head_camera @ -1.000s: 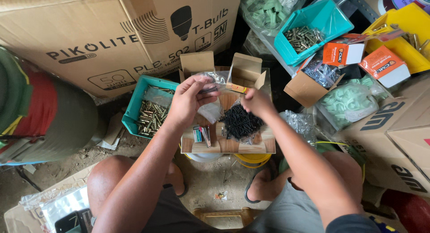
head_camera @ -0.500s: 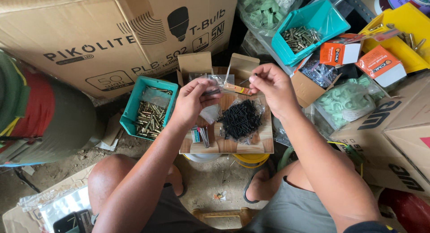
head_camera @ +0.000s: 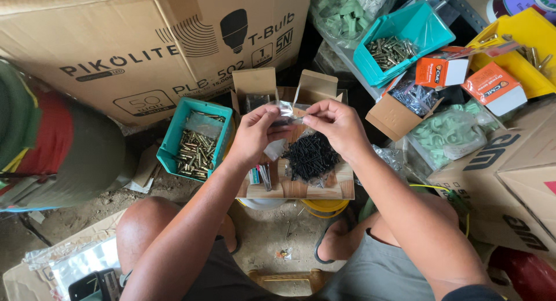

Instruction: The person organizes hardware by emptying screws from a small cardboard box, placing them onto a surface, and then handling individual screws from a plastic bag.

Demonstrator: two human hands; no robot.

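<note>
Both my hands pinch a small clear plastic bag point(head_camera: 285, 111) between them, above a wooden board point(head_camera: 341, 185). My left hand point(head_camera: 255, 133) holds the bag's left side and my right hand point(head_camera: 337, 126) grips its right edge. A heap of black screws point(head_camera: 311, 156) lies on the board just under my right hand. A few long nails point(head_camera: 264, 175) lie at the board's left. Two small open cardboard boxes point(head_camera: 253, 87) stand behind the board.
A teal bin of brass-coloured screws point(head_camera: 194, 145) sits to the left, another teal bin point(head_camera: 399, 43) at upper right. Orange-and-white small boxes point(head_camera: 492, 87), a yellow bin point(head_camera: 524, 35), bags of green clips point(head_camera: 449, 133) and big cardboard cartons point(head_camera: 133, 40) crowd around. A yellow bucket point(head_camera: 325, 207) stands under the board.
My right hand rose from the screw heap and met the left hand at the clear bag. Both hands now hold the bag higher, near the small boxes.
</note>
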